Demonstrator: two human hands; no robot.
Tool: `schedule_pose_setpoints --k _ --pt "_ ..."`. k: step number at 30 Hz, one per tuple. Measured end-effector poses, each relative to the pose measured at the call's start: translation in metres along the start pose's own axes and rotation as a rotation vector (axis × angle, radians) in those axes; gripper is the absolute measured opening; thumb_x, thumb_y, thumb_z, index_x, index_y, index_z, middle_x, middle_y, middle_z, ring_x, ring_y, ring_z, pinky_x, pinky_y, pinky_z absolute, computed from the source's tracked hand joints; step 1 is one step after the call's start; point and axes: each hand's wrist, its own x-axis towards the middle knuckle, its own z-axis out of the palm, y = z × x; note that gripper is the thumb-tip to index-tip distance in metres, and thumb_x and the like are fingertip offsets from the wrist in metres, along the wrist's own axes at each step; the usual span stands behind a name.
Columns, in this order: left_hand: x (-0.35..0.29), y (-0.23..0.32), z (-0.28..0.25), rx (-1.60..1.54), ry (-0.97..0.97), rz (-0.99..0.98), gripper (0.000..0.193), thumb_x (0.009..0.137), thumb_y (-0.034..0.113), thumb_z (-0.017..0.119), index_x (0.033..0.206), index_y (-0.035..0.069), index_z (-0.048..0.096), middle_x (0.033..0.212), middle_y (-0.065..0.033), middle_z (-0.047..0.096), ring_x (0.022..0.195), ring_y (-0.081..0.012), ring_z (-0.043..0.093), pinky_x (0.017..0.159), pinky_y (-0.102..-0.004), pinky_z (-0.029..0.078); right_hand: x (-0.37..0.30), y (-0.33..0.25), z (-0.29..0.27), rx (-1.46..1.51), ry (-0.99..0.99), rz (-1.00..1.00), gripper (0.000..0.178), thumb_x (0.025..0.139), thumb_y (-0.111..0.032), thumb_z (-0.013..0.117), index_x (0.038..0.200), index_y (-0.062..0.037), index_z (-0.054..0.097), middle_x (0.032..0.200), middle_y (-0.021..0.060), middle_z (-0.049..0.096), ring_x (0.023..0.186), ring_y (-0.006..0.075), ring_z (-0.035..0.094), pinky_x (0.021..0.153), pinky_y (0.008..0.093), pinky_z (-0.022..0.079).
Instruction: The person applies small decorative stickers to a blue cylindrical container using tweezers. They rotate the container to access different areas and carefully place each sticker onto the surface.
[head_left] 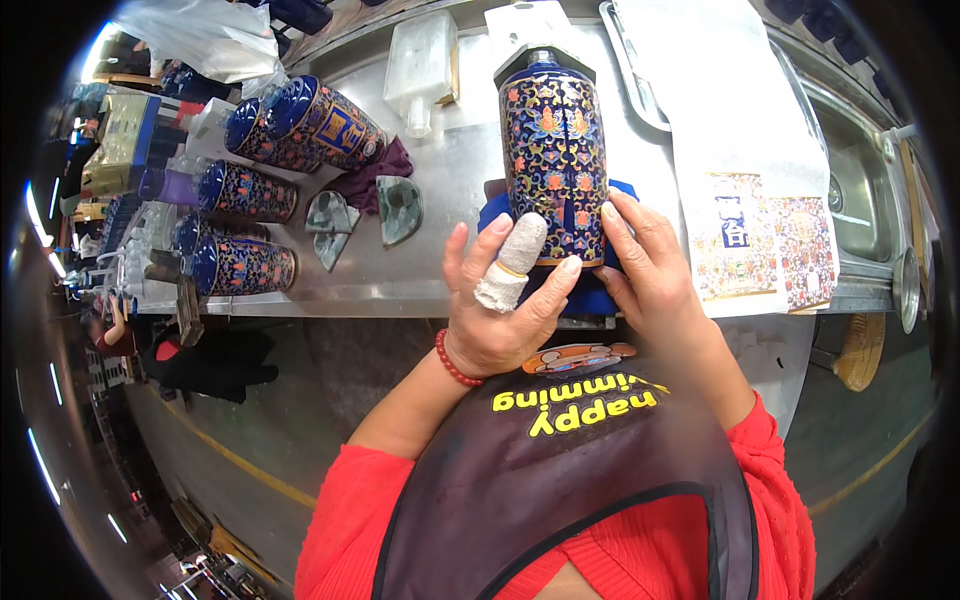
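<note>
Both hands work at the near end of a bottle: the left hand [500, 325] and the right hand [657, 265] are part-open, fingers spread against its lower sides, neither closed around it. Whether the right thumb presses the base cannot be told. The silver metal table [445, 255] carries, at right, a long white paper sheet [725, 110] bearing multicoloured printed pieces [740, 262]. The tall blue-and-gold floral bottle [553, 140] lies near the table's front edge, neck away from the person, over a bright blue cloth [598, 303]. A dark lengthwise line, possibly a seam, marks its pattern. The step appears to be smoothing the patterned covering near the base; the next move would call for light, even pressure there. Bare metal leaves room leftward, as far as two green-marbled flat pieces [399, 210]; rightward the gap to the sheet is narrow. Smallest: a grey finger cover [525, 240] on the left hand.
</note>
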Motion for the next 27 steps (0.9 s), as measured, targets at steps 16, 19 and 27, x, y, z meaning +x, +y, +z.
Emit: schedule_pose_setpoints --k 16,19,27 --pt "-0.006 -0.003 -0.002 -0.003 -0.017 -0.002 0.04 0.084 0.016 0.072 0.124 0.019 0.075 0.135 -0.0177 0.064 0.133 -0.0352 0.048 0.119 -0.057 0.024 0.0 0.0 0.0 -0.013 0.01 -0.009 0.069 0.075 0.004 0.076 0.14 0.0019 0.055 0.141 0.0242 0.054 0.122 0.0441 0.056 0.103 0.0494 0.048" --pt "-0.005 -0.008 -0.002 -0.071 -0.002 0.033 0.039 0.088 0.021 0.071 0.127 0.014 0.072 0.137 -0.0194 0.063 0.133 -0.037 0.05 0.119 -0.0572 0.024 0.0 0.0 0.0 -0.012 0.003 -0.002 0.068 0.075 0.004 0.076 0.14 0.0019 0.055 0.141 0.0245 0.053 0.123 0.0445 0.056 0.103 0.0494 0.048" --pt "-0.001 -0.015 0.003 -0.089 -0.104 -0.064 0.066 0.098 0.046 0.062 0.145 0.0 0.055 0.146 -0.0254 0.054 0.139 -0.0448 0.046 0.12 -0.0607 0.02 0.0 0.0 0.0 -0.004 -0.016 0.01 0.068 0.074 0.004 0.077 0.139 0.002 0.056 0.141 0.025 0.054 0.123 0.0449 0.056 0.103 0.0499 0.048"
